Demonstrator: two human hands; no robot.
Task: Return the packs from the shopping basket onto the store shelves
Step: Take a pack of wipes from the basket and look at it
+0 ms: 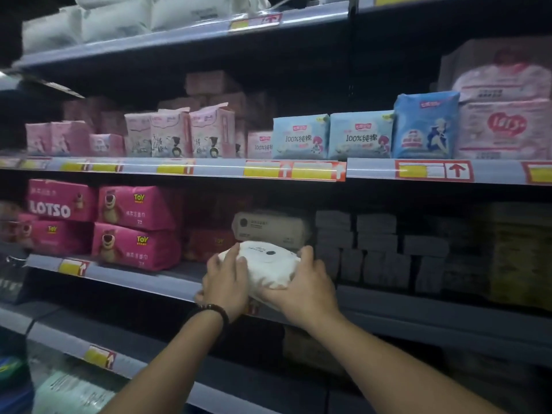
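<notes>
A soft white pack (267, 265) with a dark round mark on top is held between both hands at the front edge of the third shelf (167, 282). My left hand (225, 282), with a bead bracelet on the wrist, grips its left side. My right hand (301, 286) grips its right side and underside. Just behind it on the same shelf stands a matching beige pack (271, 225). The shopping basket is not in view.
Pink bear-print packs (134, 228) are stacked left of the white pack, grey packs (376, 243) to its right. The shelf above (298, 168) carries pink and blue packs. White packs (119, 19) sit on the top shelf. Lower shelves run below my arms.
</notes>
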